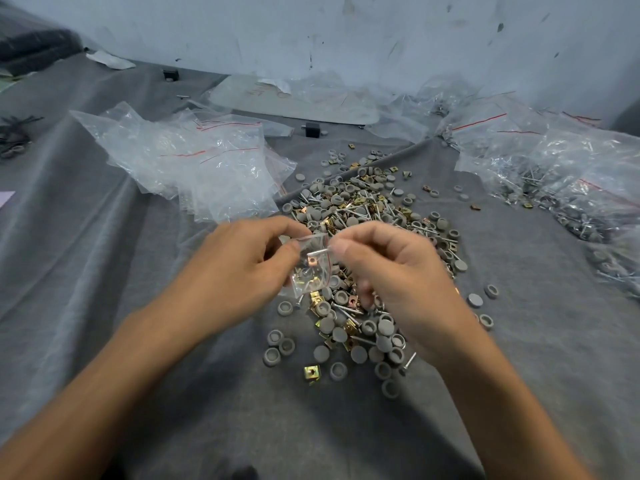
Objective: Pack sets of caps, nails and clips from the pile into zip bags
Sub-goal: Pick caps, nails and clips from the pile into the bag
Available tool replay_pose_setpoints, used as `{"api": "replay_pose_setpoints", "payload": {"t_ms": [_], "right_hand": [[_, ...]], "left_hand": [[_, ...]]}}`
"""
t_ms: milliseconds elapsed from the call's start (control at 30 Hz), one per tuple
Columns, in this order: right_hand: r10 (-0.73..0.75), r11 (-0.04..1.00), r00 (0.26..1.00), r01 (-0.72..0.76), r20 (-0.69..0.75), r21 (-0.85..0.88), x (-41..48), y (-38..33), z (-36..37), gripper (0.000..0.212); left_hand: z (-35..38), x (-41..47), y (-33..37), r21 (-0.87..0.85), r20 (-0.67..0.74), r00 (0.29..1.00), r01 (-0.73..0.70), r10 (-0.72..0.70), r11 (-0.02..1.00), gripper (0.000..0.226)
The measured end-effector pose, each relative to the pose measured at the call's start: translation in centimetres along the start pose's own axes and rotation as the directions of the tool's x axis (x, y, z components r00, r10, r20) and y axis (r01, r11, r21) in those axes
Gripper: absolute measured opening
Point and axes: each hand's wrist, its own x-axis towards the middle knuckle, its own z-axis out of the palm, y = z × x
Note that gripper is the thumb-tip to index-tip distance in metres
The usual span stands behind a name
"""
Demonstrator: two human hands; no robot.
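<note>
Head view: left hand [249, 258] fingers pinch the seemingly limp, slippery zip bag [311, 271] at its mouth; right hand [391, 268] fingers pinch a stiff nail [318, 252].

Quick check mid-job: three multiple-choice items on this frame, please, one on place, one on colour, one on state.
1. The empty bags lie: A left of the pile; B right of it; C nearer than it.
2. The caps are: A red; B grey; C blue.
3. The bag in the left hand is: A empty; B lying on the pile; C part-filled.
1A: they sit at the pile's left. 2B: all look grey. 3C: a clip and nails show inside it; the right hand pinches a nail at its mouth.
</note>
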Motion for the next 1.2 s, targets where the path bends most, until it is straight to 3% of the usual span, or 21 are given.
{"api": "replay_pose_setpoints", "payload": {"t_ms": [133,267,433,500,633,867,1033,1200], "right_hand": [[-0.087,0.949,0.987,0.040,-0.137,-0.314,0.4,1.0,0.1,0.005],[-0.124,0.746,0.986,0.021,-0.108,-0.666,0.3,1.2,-0.9,0.006],[-0.061,0.499,0.998,0.010,-0.023,-0.867,-0.1,2.1,2.5,0.024],[-0.059,0.444,0.998,0.005,-0.023,-0.896,-0.2,2.2,3.1,0.022],[0.006,0.431,0.999,-0.033,-0.033,-0.902,-0.2,1.8,2.9,0.012],[0.056,0.364,0.998,-0.022,-0.002,-0.931,-0.4,0.8,3.2,0.014],[0.068,0.418,0.998,-0.039,-0.011,-0.908,-0.6,0.6,3.0,0.014],[0.050,0.542,0.995,-0.101,-0.088,-0.834,-0.2,0.9,1.7,0.016]], "left_hand": [[-0.3,0.2,-0.3,-0.005,-0.098,0.994,0.054,-0.054,0.999,0.023],[-0.6,0.2,-0.4,-0.028,-0.130,0.989,0.074,-0.077,0.997,0.027],[-0.5,0.3,-0.3,-0.018,-0.129,0.989,0.071,-0.073,0.997,0.025],[-0.5,0.3,-0.2,-0.017,-0.131,0.989,0.065,-0.066,0.998,0.025],[-0.7,0.1,-0.1,-0.013,-0.127,0.991,0.052,-0.053,0.999,0.021],[-0.5,0.2,-0.2,-0.035,-0.116,0.991,0.069,-0.073,0.997,0.024],[-0.4,0.2,-0.2,-0.024,-0.118,0.991,0.061,-0.063,0.998,0.021],[-0.5,0.1,-0.3,0.000,-0.106,0.993,0.052,-0.052,0.999,0.019]]}}
